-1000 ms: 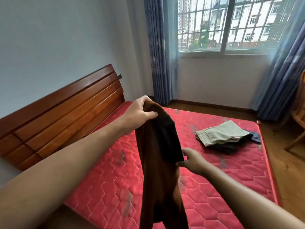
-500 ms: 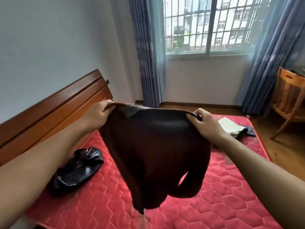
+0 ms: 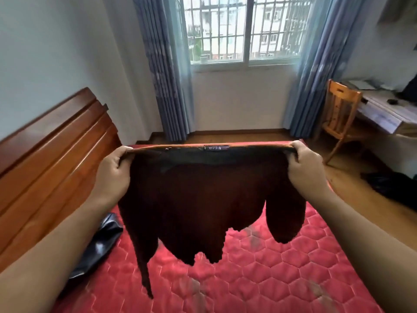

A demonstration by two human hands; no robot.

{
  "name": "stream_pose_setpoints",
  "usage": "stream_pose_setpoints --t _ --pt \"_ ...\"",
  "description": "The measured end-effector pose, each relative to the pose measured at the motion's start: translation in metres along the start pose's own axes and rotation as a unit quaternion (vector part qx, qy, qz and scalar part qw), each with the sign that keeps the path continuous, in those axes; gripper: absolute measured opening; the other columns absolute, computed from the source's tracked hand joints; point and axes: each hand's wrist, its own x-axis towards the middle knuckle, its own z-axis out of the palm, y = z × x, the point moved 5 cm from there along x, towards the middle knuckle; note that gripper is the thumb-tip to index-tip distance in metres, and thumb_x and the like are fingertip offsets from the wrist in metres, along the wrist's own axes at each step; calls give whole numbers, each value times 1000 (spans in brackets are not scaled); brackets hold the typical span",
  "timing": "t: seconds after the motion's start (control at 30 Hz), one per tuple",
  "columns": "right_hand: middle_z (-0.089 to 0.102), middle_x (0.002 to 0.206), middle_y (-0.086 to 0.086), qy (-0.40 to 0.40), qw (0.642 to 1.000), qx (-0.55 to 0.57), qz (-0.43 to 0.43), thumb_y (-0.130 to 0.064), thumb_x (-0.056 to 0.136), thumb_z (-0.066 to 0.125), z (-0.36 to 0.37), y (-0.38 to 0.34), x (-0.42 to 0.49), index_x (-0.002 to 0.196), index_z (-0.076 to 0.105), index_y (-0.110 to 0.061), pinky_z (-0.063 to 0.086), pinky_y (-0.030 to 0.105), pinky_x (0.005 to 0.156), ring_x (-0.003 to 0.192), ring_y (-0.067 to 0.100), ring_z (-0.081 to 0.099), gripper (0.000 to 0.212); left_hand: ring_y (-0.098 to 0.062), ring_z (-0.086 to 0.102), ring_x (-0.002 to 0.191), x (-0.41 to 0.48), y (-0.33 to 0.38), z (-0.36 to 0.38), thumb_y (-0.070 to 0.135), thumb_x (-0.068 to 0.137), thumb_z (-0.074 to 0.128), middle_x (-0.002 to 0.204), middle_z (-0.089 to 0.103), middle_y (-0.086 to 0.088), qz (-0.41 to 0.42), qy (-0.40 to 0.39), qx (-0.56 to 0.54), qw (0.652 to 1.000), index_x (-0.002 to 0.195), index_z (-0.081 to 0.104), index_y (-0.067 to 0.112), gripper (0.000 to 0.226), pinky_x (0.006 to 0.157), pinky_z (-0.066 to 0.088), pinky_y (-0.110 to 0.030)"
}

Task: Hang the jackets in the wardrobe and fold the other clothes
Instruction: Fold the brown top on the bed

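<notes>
Holding a dark sweater (image 3: 203, 199) spread above the bed (image 3: 259, 274), left hand (image 3: 112, 177) and right hand (image 3: 306, 170) each with a pinching grip on a shoulder, a person appears set to fold it, likely laying it flat first.

Much of the red mattress (image 3: 270, 267) is sitting hidden behind the raised brown garment (image 3: 203, 199).
The collar label (image 3: 216, 147) is showing too small to read. The left forearm (image 3: 56, 256) and the garment are covering part of the black shiny jacket (image 3: 99, 249). The right edge is cutting off the desk (image 3: 383, 111) and a dark heap (image 3: 392, 186) on the floor, too murky to identify.
</notes>
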Motion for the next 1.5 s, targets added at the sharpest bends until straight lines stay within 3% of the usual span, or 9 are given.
stream_pose_setpoints --t 0.17,0.3,0.4,0.53,0.73,0.93,1.1,1.23,1.5 --pt "58 78 0 68 995 69 -2 -12 105 49 -6 -31 -23 96 60 -11 32 14 60 67 13 51 14 -8 58 87 -18 -13 8 15 105 46 91 65 3 -38 68 -73 994 100 65 20 20 88 48 -39" --pt "63 77 3 83 992 53 -83 -15 103 54 -23 -47 -25 98 64 -9 39 30 65 69 21 57 13 3 50 72 -30 3 -10 14 106 43 81 55 6 34 91 -23 995 91 57 25 23 71 42 -23" --pt "59 75 -1 98 989 38 -106 -10 101 57 -32 -53 -27 95 66 -6 35 10 64 66 17 54 12 7 51 67 -30 9 -17 12 106 45 76 55 5 63 83 -19 994 86 51 35 31 62 38 -11" --pt "55 70 -2 88 991 29 -96 -11 100 61 -19 -44 -20 96 63 -6 27 23 58 60 18 50 7 10 52 70 -15 10 -7 8 105 47 79 57 15 78 64 -42 994 92 49 37 32 65 39 -7" --pt "62 73 21 -54 997 -4 -59 -8 100 56 47 9 -8 108 48 -6 33 34 58 64 44 62 11 -9 42 62 10 -50 60 -5 101 42 77 49 5 12 -88 -114 989 99 41 39 44 59 37 -32" --pt "51 92 -1 -259 955 -79 -122 -14 87 39 140 101 -32 92 56 -26 51 44 52 62 35 59 21 2 55 102 -2 -142 137 -19 85 45 106 58 10 -33 -248 27 968 72 69 32 59 94 36 -9" --pt "52 118 -1 -406 892 -148 -134 -9 87 57 217 165 -57 138 48 -27 54 47 50 63 40 64 54 3 52 116 -33 -209 204 -4 83 50 125 45 38 11 -347 135 928 117 72 10 44 106 37 -14" --pt "52 129 0 -457 851 -189 -175 -15 80 61 273 192 -40 152 40 -21 53 45 48 67 39 65 76 -21 56 128 -21 -256 247 -3 82 58 154 25 21 21 -416 192 889 151 43 19 74 106 47 -36" --pt "37 147 6 -376 851 -320 -180 -23 84 58 452 239 90 159 19 -33 55 48 87 120 37 55 84 -36 43 138 143 -362 374 -13 78 53 169 -8 11 56 -344 358 866 160 20 22 95 103 48 -53"
